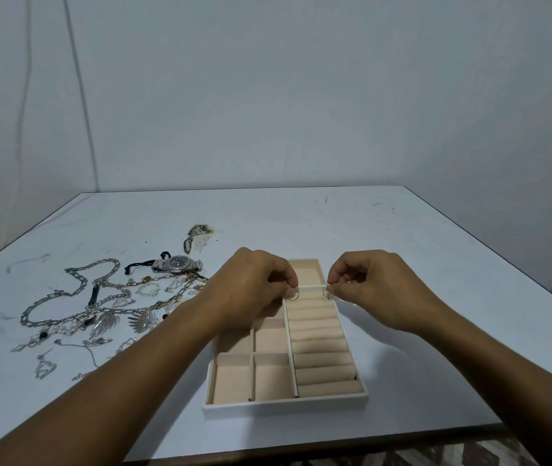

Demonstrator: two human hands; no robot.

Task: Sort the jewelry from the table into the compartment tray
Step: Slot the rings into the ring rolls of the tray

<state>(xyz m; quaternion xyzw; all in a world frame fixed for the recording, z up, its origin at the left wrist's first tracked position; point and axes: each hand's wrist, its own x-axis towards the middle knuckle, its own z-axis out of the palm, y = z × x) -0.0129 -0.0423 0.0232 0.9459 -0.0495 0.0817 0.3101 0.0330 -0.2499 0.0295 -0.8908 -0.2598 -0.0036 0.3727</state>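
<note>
Barely begun: the tray (284,406) looks bare. The left hand (258,290) pinches a ring (293,295) and the right hand (368,290) a second ring (327,292), both at the far padded rolls. The chains (76,290) and the watch (177,264) wait on the table (402,247).

Two hands up front, the left hand (251,292) and the right hand (370,290). Two thin rings, the left ring (293,295) and the right ring (326,292), one per hand. One tray (284,407), one counter (419,264), and just one watch (177,264). Two fan-shaped pendants, first pendant (105,322), second pendant (142,319). The chains (79,288) tangle together, so no clean count there.
</note>
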